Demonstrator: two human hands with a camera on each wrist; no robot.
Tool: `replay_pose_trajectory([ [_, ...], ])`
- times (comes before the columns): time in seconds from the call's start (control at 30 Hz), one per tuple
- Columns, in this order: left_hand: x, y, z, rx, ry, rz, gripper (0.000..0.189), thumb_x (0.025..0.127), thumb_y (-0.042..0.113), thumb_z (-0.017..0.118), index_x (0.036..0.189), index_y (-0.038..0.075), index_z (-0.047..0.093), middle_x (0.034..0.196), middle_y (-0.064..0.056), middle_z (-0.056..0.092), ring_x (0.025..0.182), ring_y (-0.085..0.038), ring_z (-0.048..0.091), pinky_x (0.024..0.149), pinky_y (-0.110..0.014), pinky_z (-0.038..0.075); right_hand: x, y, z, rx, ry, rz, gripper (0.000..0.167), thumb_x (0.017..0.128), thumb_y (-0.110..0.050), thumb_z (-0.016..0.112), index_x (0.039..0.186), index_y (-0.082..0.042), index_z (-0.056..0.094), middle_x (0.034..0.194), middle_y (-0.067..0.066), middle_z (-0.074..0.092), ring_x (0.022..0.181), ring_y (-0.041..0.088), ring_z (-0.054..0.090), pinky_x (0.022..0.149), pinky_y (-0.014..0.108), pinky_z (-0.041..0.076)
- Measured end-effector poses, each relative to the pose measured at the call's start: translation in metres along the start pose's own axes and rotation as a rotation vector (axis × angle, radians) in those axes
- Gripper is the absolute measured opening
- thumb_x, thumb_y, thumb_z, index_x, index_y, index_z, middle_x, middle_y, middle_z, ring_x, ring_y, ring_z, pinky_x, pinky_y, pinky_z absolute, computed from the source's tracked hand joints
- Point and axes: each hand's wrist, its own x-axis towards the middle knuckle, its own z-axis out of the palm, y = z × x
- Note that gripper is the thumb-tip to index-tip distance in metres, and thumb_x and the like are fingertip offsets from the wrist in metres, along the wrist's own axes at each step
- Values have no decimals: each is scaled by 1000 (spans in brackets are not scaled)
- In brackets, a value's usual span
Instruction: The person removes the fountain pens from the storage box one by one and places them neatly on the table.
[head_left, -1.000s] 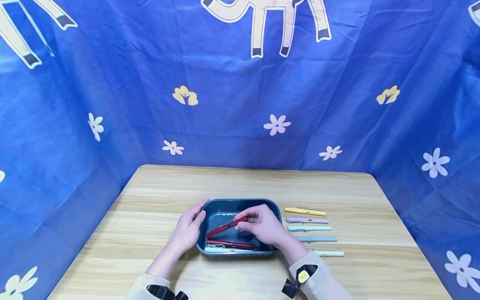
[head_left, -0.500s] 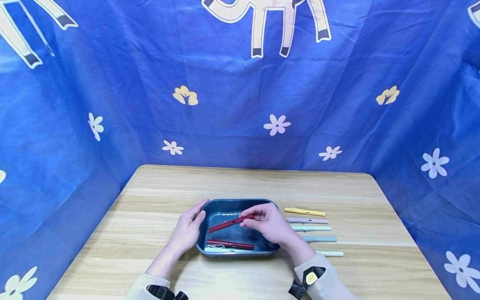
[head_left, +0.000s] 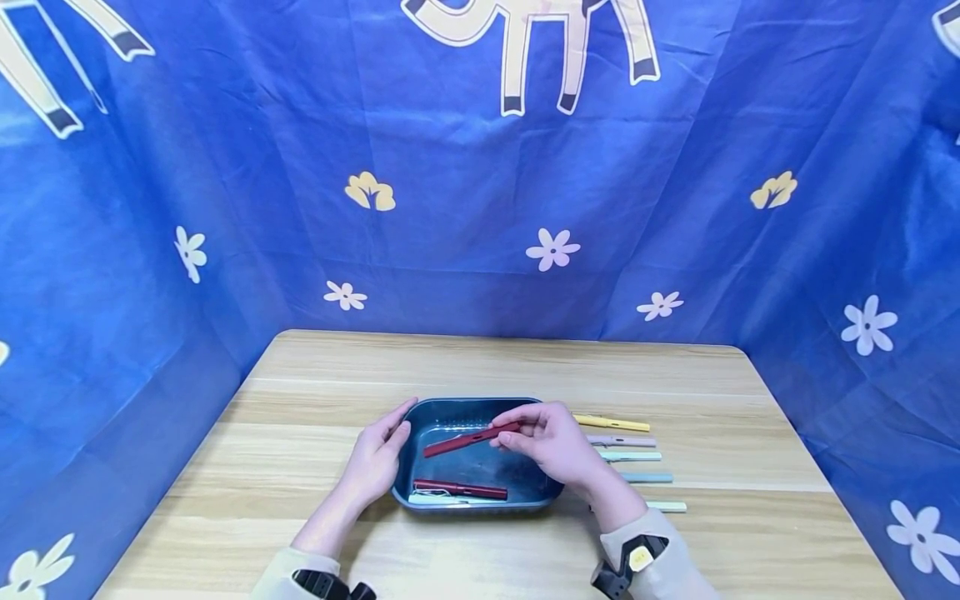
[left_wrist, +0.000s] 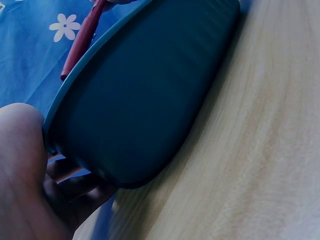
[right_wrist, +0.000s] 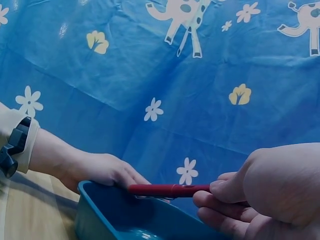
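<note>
My right hand [head_left: 551,446] pinches a dark red pen [head_left: 465,442] between thumb and fingers, holding it by its right end above a dark teal plastic bin [head_left: 517,479]. In the right wrist view the pen [right_wrist: 160,190] lies nearly level above the bin's rim [right_wrist: 92,200]. My left hand [head_left: 378,458] grips the bin's left end, thumb at the rim and fingers against the outer wall, as the left wrist view shows. Inside, along the near wall, lie a second dark red pen [head_left: 461,490] and a pale mint pen [head_left: 427,499], partly covered by the red one.
Right of the bin, a column of pens lies on the wooden table [head_left: 337,375]: yellow [head_left: 611,423], lavender [head_left: 630,441], mint [head_left: 637,456], light blue [head_left: 648,477] and pale green [head_left: 669,506]. My right hand and forearm hide some left ends. A blue patterned curtain [head_left: 450,292] surrounds the table.
My right hand has lifted the red pen and shifted it to the right and slightly up, away from the other pens in the bin. The left hand has stayed on the bin.
</note>
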Motion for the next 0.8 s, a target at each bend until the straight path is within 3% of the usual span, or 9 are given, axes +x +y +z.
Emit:
replay_pose_trajectory([
  [0.23, 1, 0, 0, 12, 7, 11, 43, 113, 9, 46, 155, 1, 51, 156, -21, 51, 148, -38, 43, 124, -55, 31, -7, -3, -9, 17, 3, 2, 24, 100, 0, 71, 123, 10, 72, 111, 28, 75, 110, 52, 69, 96, 49, 60],
  [0.47, 1, -1, 0, 15, 12, 12, 43, 113, 9, 46, 155, 1, 52, 157, -20, 50, 148, -38, 42, 124, -55, 31, -14, -6, -19, 30, 13, 0, 27, 101, -2, 71, 124, 11, 71, 115, 28, 74, 105, 33, 75, 94, 36, 62],
  [0.63, 1, -2, 0, 9, 7, 11, 43, 113, 9, 46, 155, 1, 51, 158, -20, 49, 148, -38, 41, 124, -54, 30, -20, -10, -28, 46, 18, -36, 28, 101, 0, 70, 125, 14, 69, 121, 26, 72, 105, 35, 75, 95, 36, 61],
  [0.8, 1, -1, 0, 8, 5, 10, 43, 113, 10, 46, 156, 1, 51, 158, -19, 49, 149, -37, 41, 124, -54, 30, -28, -15, -38, 47, 39, -48, 29, 101, 0, 70, 125, 15, 68, 121, 25, 73, 102, 26, 77, 96, 35, 61],
])
